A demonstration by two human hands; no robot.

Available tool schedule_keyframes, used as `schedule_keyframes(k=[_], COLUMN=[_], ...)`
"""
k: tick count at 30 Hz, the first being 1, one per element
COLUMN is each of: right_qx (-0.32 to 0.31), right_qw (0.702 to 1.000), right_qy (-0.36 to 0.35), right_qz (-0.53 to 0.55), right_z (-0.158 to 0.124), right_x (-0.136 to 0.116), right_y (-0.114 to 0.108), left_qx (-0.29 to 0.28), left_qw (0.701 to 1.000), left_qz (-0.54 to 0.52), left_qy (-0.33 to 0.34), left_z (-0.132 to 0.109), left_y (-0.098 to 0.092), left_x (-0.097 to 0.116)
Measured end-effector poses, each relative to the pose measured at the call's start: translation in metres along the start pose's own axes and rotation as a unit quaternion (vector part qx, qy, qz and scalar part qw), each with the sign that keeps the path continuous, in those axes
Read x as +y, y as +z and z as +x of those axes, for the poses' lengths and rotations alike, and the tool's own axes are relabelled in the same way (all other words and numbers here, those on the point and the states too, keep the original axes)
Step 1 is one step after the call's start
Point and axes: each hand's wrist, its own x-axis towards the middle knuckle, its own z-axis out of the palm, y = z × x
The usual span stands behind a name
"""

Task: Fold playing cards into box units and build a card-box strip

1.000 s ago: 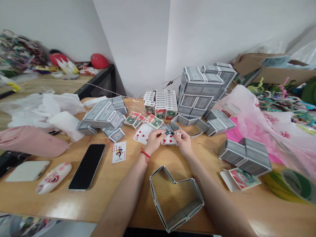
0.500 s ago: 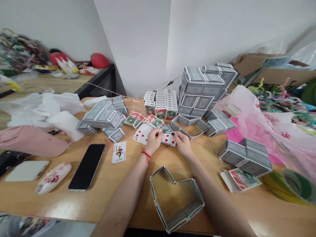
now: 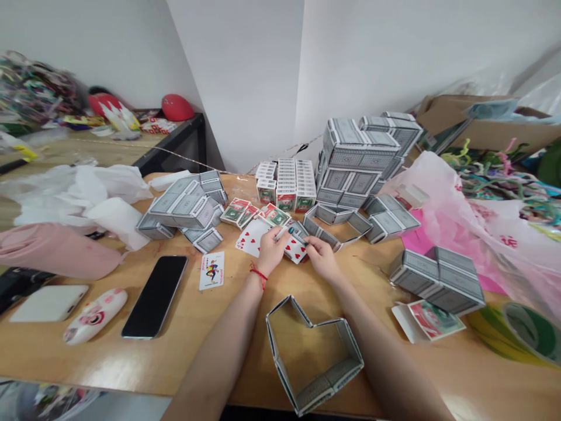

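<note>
Both my hands are on a playing card (image 3: pixel 295 250) with red hearts, just above the table. My left hand (image 3: pixel 272 251), a red string on its wrist, pinches it at the left. At its right edge, my right hand (image 3: pixel 321 255) grips with the fingertips. Part of a grey patterned card back shows behind it. Another hearts card (image 3: pixel 249 238) lies left of my left hand. Nearer me, between my forearms, stands a heart-shaped frame of folded cards (image 3: pixel 280 351). A joker card (image 3: pixel 212 271) lies flat to the left.
Boxed card decks (image 3: pixel 286 186) stand at the back, beside a tall stack of folded-card blocks (image 3: pixel 359 152). More blocks (image 3: pixel 184 202) sit left. A phone (image 3: pixel 155 297), a white case (image 3: pixel 95 316), green-yellow tape (image 3: pixel 517 333) and a pink plastic bag (image 3: pixel 495 234) lie around the edges.
The hearts card between my hands has tilted, its right side lower. My right hand has shifted slightly down along its right edge. The other things stay put.
</note>
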Motion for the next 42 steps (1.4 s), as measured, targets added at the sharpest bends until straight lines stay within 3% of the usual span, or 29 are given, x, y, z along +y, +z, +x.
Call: schedule_keyframes(k=[17, 37, 42], right_qx=[0.036, 0.06, 0.102], right_qw=[0.999, 0.998, 0.993], right_qy=[-0.038, -0.021, -0.007], right_qz=[-0.001, 0.003, 0.066], right_z=[0.001, 0.0, 0.004], right_x=[0.005, -0.006, -0.005], right_y=[-0.002, -0.001, -0.001], left_qx=[-0.05, -0.012, -0.057], left_qw=[0.994, 1.0, 0.995], left_qz=[0.098, 0.013, -0.08], left_qy=[0.003, -0.017, -0.015], left_z=[-0.001, 0.0, 0.001], left_y=[0.001, 0.001, 0.001], left_x=[0.003, 0.003, 0.005])
